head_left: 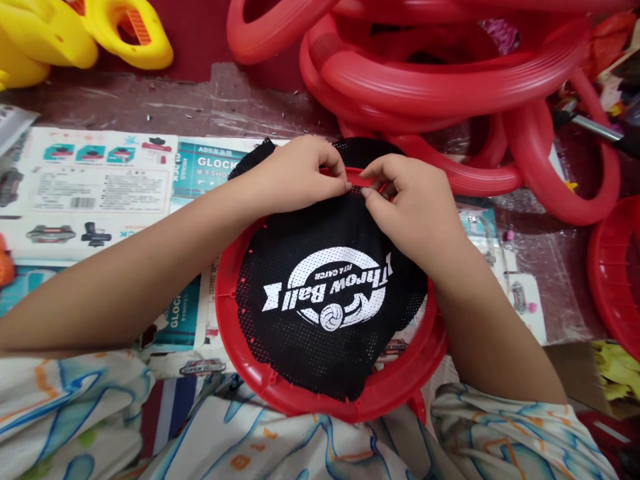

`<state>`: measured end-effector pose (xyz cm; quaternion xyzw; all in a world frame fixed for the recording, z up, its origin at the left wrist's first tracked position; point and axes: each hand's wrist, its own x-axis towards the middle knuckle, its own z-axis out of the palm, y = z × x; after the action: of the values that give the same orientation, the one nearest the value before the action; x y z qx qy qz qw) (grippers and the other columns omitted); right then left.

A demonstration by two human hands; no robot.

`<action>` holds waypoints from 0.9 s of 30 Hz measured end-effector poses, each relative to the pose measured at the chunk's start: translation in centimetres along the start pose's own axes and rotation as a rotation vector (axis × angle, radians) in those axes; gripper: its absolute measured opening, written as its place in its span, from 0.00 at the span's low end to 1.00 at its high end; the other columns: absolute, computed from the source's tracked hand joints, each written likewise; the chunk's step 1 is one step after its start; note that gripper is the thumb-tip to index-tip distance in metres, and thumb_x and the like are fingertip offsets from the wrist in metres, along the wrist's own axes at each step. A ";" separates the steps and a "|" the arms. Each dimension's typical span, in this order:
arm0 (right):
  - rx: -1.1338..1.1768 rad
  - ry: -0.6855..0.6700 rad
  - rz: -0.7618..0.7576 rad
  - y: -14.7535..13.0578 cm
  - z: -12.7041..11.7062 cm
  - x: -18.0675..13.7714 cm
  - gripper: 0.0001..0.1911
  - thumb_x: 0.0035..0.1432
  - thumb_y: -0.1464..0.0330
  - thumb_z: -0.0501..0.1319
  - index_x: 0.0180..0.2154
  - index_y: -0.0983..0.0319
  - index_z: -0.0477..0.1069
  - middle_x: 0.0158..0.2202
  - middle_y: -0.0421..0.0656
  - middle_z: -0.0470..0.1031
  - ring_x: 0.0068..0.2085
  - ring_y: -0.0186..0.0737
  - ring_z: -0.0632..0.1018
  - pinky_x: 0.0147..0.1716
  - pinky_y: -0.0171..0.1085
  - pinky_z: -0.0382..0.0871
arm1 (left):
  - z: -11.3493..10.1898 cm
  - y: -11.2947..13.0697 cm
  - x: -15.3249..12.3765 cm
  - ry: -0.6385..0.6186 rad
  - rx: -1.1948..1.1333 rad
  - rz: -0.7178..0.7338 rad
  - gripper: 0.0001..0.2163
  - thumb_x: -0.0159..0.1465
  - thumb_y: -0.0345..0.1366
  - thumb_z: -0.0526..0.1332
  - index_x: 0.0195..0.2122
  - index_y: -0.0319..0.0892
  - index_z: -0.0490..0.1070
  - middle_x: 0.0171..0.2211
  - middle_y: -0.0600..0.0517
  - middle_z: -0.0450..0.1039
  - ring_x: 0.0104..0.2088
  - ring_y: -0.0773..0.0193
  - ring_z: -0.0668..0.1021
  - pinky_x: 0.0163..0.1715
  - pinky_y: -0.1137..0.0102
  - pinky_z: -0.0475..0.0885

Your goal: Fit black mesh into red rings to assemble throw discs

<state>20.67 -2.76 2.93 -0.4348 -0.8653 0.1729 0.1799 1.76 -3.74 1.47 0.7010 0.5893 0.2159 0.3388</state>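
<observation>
At the ring's far rim: both hands meet, fingertips close together, over the upper edge of the black mesh.
Left hand: nearly closed, the fingers curled under, thumb and forefinger pinching the mesh edge.
Right hand: partly closed, the fingers bent, thumb and forefinger drawn in about the same edge, just beside the left hand's tips.
Black mesh: laid across the red ring, its white "Throw Ball" print upside down to the camera; small red pegs show at its left side, while at lower right its edge falls short of the rim and leaves a gap.
Red ring: under the mesh and the hands, its near rim close to the wearer's patterned clothing.
Printed card: beneath the ring and out to the left, white and teal, with "GLOCK" lettering.
Table: dark reddish-brown, plastic film over it, bare beyond the card.
Red hoops: heaped beyond the right hand, thick and overlapping.
Yellow plastic parts: at the far left, well apart from the hands, orange showing inside one.
Red round part: at the right edge, cut off by the view.
</observation>
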 end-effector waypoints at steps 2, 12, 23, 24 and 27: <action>-0.054 -0.006 -0.020 0.0 0.0 0.0 0.13 0.57 0.76 0.55 0.38 0.62 0.77 0.35 0.46 0.79 0.36 0.44 0.76 0.36 0.42 0.68 | 0.1 0.2 0.0 0.020 0.016 -0.027 0.07 0.58 0.36 0.61 0.32 0.39 0.77 0.30 0.50 0.76 0.34 0.57 0.76 0.39 0.63 0.68; -0.156 -0.023 -0.052 -0.3 0.0 0.1 0.16 0.59 0.76 0.54 0.39 0.64 0.81 0.37 0.51 0.79 0.41 0.50 0.78 0.43 0.46 0.70 | 0.5 0.3 0.1 0.064 0.059 -0.048 0.07 0.59 0.37 0.60 0.29 0.39 0.74 0.36 0.47 0.77 0.41 0.53 0.77 0.46 0.58 0.68; -0.133 0.004 -0.077 0.2 0.0 0.0 0.16 0.59 0.75 0.55 0.39 0.63 0.82 0.37 0.49 0.79 0.39 0.48 0.79 0.41 0.46 0.72 | 0.6 0.4 0.0 0.073 0.064 -0.059 0.06 0.59 0.35 0.59 0.27 0.41 0.71 0.35 0.48 0.76 0.41 0.53 0.76 0.46 0.57 0.67; -0.136 0.001 -0.076 0.2 0.0 0.1 0.16 0.59 0.75 0.55 0.39 0.63 0.82 0.37 0.49 0.79 0.40 0.48 0.79 0.42 0.46 0.72 | 0.6 0.5 0.0 0.079 0.062 -0.061 0.06 0.59 0.35 0.59 0.27 0.41 0.71 0.35 0.48 0.76 0.41 0.53 0.76 0.46 0.56 0.67; -0.149 -0.026 -0.054 0.2 0.1 0.2 0.16 0.59 0.76 0.55 0.39 0.64 0.82 0.37 0.50 0.79 0.41 0.49 0.79 0.43 0.46 0.72 | 0.9 0.6 -0.1 0.104 0.060 -0.062 0.06 0.58 0.35 0.59 0.26 0.41 0.71 0.33 0.48 0.75 0.39 0.53 0.76 0.46 0.56 0.66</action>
<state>20.62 -2.50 2.79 -0.4212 -0.8894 0.1089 0.1403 2.74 -4.04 1.31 0.6802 0.6336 0.2237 0.2930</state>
